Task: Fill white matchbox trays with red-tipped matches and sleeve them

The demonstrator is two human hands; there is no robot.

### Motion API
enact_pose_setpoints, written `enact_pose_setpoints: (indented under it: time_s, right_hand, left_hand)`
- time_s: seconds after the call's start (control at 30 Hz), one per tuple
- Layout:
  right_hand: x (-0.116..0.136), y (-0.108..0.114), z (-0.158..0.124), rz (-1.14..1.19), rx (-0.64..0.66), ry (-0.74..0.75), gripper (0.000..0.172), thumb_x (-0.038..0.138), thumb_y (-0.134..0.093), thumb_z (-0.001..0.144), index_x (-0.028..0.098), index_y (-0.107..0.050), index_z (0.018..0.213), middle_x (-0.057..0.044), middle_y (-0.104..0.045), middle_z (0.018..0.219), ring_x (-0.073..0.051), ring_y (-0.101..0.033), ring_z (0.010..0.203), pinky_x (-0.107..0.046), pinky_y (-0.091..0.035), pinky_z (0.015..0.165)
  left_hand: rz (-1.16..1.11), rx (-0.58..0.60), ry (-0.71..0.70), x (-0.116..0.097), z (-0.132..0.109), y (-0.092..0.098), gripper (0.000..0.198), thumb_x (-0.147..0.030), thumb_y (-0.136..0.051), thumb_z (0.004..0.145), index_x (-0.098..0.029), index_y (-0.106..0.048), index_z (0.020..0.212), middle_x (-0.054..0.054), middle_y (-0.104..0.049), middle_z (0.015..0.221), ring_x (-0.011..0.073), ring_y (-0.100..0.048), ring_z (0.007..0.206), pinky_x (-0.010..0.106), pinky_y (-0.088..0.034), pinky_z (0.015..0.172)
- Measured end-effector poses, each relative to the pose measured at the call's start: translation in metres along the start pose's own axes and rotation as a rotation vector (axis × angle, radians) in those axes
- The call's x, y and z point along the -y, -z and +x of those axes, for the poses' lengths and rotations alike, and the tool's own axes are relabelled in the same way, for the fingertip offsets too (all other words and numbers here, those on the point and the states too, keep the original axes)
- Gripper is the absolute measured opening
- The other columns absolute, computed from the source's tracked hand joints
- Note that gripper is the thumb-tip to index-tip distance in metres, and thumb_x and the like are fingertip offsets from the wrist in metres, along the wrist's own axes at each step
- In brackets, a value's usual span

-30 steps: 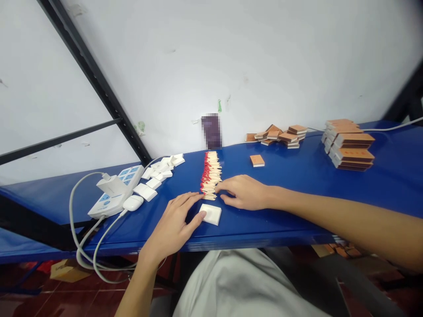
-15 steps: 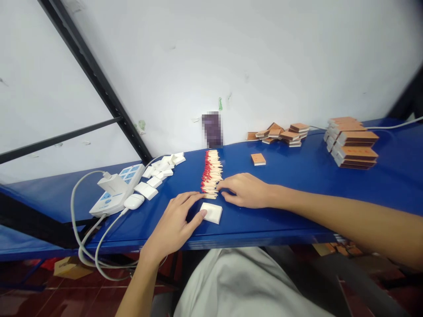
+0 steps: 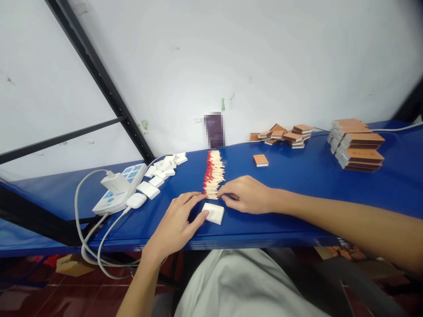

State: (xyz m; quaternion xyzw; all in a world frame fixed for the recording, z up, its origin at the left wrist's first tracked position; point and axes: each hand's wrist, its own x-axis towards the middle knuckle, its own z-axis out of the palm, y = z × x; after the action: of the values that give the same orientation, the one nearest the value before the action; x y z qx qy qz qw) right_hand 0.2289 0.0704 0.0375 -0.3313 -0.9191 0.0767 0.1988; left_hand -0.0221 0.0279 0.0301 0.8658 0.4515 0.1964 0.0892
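A long row of red-tipped matches (image 3: pixel 214 171) lies on the blue table, heads to the left. At its near end, my left hand (image 3: pixel 180 220) touches the match heads with its fingertips, fingers stretched out. The thumb of that hand rests on the left edge of a white matchbox tray (image 3: pixel 215 214). From the other side, my right hand (image 3: pixel 246 193) meets the plain ends of the nearest matches with its bent index finger. A gap shows between its thumb and index finger. Neither hand visibly grips anything.
White matchbox trays (image 3: pixel 165 166) lie in a pile at left, beside a power strip (image 3: pixel 114 196) with a charger, a white case and cables. A single orange matchbox cover (image 3: pixel 261 160) lies at right. More matchboxes (image 3: pixel 280 133) are heaped behind it, with stacked ones (image 3: pixel 360 143) farther right.
The whole view has shifted slightly, so everything appears a little farther right. My right index finger has moved slightly nearer the close end of the match row; my left hand stays in place.
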Motion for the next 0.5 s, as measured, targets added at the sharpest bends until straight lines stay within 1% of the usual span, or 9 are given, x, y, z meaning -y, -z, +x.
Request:
enact_pose_setpoints:
  time_s: [0.07, 0.13, 0.27, 0.4, 0.5]
  right_hand:
    - [0.0022, 0.0001, -0.0003, 0.006, -0.049, -0.022, 0.025, 0.021, -0.051, 0.090, 0.021, -0.073, 0.102, -0.003, -0.076, 0.092, -0.016, -0.067, 0.077, -0.026, -0.041, 0.068]
    - [0.0024, -0.0003, -0.0001, -0.008, -0.070, -0.057, 0.025, 0.021, -0.051, 0.090, 0.020, -0.073, 0.103, -0.003, -0.076, 0.094, -0.017, -0.067, 0.078, -0.026, -0.042, 0.070]
    - [-0.0014, -0.0023, 0.0003, -0.071, -0.026, -0.115, 0.027, 0.023, -0.051, 0.090, 0.021, -0.071, 0.108, -0.006, -0.076, 0.099, -0.020, -0.068, 0.085, -0.027, -0.042, 0.071]
    - [-0.0032, -0.0036, -0.0002, -0.081, 0.017, -0.088, 0.028, 0.024, -0.050, 0.091, 0.022, -0.071, 0.110, -0.005, -0.076, 0.101, -0.020, -0.069, 0.087, -0.028, -0.042, 0.071]
    - [-0.0015, -0.0036, -0.0007, -0.054, 0.000, -0.062, 0.028, 0.022, -0.050, 0.091, 0.022, -0.071, 0.109, -0.004, -0.076, 0.098, -0.019, -0.068, 0.084, -0.027, -0.042, 0.071]
  left_hand:
    - [0.000, 0.001, -0.006, 0.0000, 0.0001, -0.0004, 0.037, -0.042, -0.046, 0.101, -0.029, -0.054, 0.135, 0.004, -0.055, 0.138, 0.0227, -0.049, 0.128, 0.041, -0.038, 0.110]
    - [0.000, 0.001, -0.007, -0.0004, 0.0004, -0.0005, 0.037, -0.042, -0.046, 0.101, -0.028, -0.054, 0.135, 0.004, -0.055, 0.137, 0.0228, -0.049, 0.127, 0.041, -0.038, 0.110]
    - [-0.005, -0.005, -0.005, -0.0015, 0.0004, 0.0003, 0.036, -0.041, -0.046, 0.101, -0.028, -0.055, 0.133, 0.005, -0.055, 0.137, 0.0231, -0.049, 0.127, 0.041, -0.039, 0.108]
    - [-0.014, -0.016, -0.009, -0.0016, -0.0005, 0.0006, 0.035, -0.041, -0.047, 0.101, -0.030, -0.056, 0.133, 0.003, -0.055, 0.137, 0.0231, -0.050, 0.126, 0.041, -0.040, 0.108]
    - [-0.017, -0.028, -0.012, -0.0014, -0.0004, 0.0005, 0.034, -0.040, -0.047, 0.100, -0.031, -0.056, 0.132, 0.003, -0.055, 0.136, 0.0236, -0.051, 0.125, 0.041, -0.040, 0.107]
